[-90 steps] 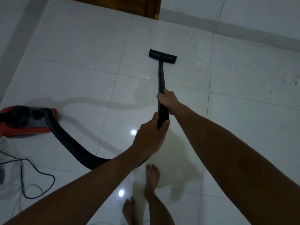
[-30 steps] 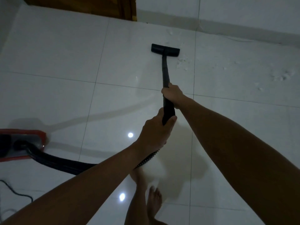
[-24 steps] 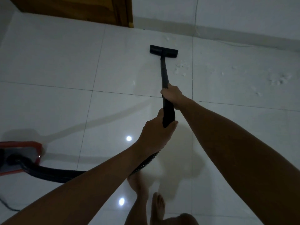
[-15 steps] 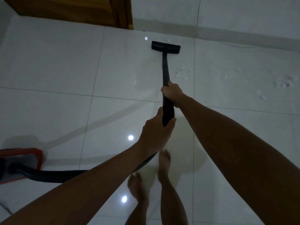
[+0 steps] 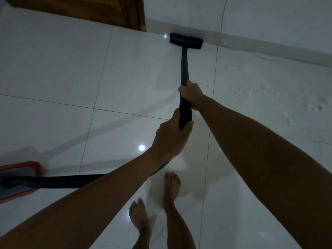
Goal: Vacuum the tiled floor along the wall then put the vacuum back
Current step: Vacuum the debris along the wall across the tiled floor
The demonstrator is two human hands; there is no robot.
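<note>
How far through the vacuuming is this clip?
Midway. Both the left hand and right hand grip the wand, with the floor head at the wall base. White debris to the right is not yet picked up, and the red vacuum body is not yet put back.

We have pushed the floor nozzle forward across the tile until it now sits right against the foot of the wall; three seconds ago it lay well short of the wall, out in the middle of the tile. The white crumbs that lay level with the nozzle, to its right, now lie farther from the wall than the nozzle does. Our bare feet have stepped closer to the wall. The red vacuum body has dropped behind us, farther from the wall at the left edge, and its hose has straightened out.
</note>
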